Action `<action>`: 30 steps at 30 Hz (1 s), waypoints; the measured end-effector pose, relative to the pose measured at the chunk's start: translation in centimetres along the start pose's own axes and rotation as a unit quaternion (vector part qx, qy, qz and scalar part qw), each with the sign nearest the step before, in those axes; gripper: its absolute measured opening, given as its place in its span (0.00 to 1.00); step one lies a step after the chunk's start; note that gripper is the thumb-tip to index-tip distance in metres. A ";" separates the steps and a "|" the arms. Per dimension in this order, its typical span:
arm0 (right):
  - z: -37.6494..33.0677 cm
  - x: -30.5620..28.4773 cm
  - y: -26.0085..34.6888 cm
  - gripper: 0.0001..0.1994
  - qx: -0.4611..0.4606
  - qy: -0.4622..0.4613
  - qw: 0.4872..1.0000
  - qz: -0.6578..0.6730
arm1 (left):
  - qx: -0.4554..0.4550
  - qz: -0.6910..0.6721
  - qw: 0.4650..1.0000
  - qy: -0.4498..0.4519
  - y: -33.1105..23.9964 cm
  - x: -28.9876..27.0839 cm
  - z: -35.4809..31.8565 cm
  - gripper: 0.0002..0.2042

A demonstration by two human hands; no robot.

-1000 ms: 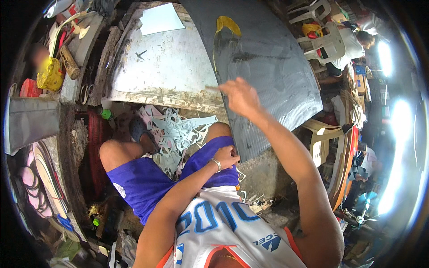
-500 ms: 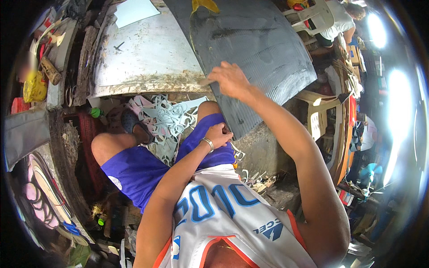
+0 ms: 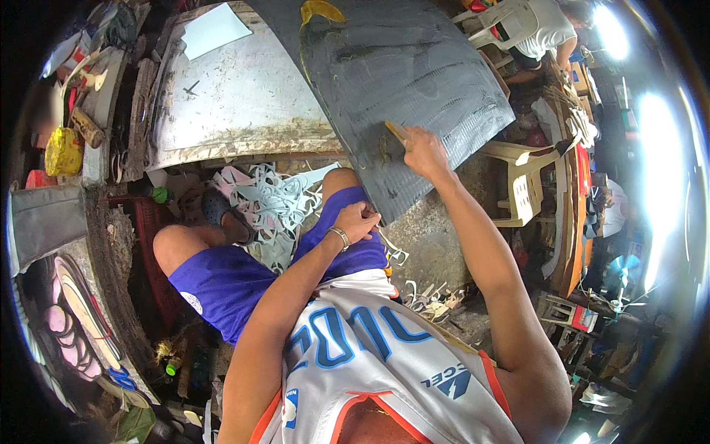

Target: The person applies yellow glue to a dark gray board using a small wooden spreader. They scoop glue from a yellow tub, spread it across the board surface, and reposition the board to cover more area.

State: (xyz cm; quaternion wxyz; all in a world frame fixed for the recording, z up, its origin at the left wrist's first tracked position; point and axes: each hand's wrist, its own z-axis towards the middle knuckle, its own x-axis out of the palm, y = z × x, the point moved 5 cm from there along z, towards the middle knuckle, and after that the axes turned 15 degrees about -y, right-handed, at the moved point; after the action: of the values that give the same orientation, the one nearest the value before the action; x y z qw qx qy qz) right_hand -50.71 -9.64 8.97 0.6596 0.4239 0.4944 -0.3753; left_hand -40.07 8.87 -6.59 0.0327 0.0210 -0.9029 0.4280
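Observation:
A large dark grey ribbed sheet slopes from the work table down to my right knee, with wet-looking smears over its surface. My right hand is closed on a small flat yellowish spreader, its tip close over the sheet's middle. A yellowish-brown puddle of what looks like glue lies at the sheet's far edge. At the sheet's near corner, above my right thigh, my left hand is closed, with its fingertips pinching that corner.
The whitish table top carries a pale blue sheet. Pale offcut strips heap on the floor between my legs. A cream plastic chair stands at the right. Farther back, another person sits. Shears with blue handles lie lower left.
My right hand has moved right and nearer across the sheet with the spreader, away from the sheet's left edge. My left hand stays at the corner. The view has shifted slightly.

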 end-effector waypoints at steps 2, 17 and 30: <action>-0.6 1.0 0.1 0.17 0.024 0.038 0.998 -0.033 | -0.008 -0.009 1.000 0.015 0.3 0.1 0.1 0.17; -6.9 -0.8 4.1 0.10 0.050 -0.003 0.999 0.020 | 0.174 0.071 0.976 -0.106 -12.0 -18.5 4.7 0.15; -7.8 -1.3 3.0 0.16 0.214 -0.032 0.976 0.004 | 0.123 -0.179 0.930 -0.296 -30.2 -34.6 21.2 0.28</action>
State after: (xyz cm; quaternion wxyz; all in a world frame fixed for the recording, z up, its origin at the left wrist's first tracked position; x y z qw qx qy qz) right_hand -50.89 -1.21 9.62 0.5706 0.5452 0.3797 -0.4826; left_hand -4.49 -26.35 0.63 -0.1624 0.3119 -0.7930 0.4976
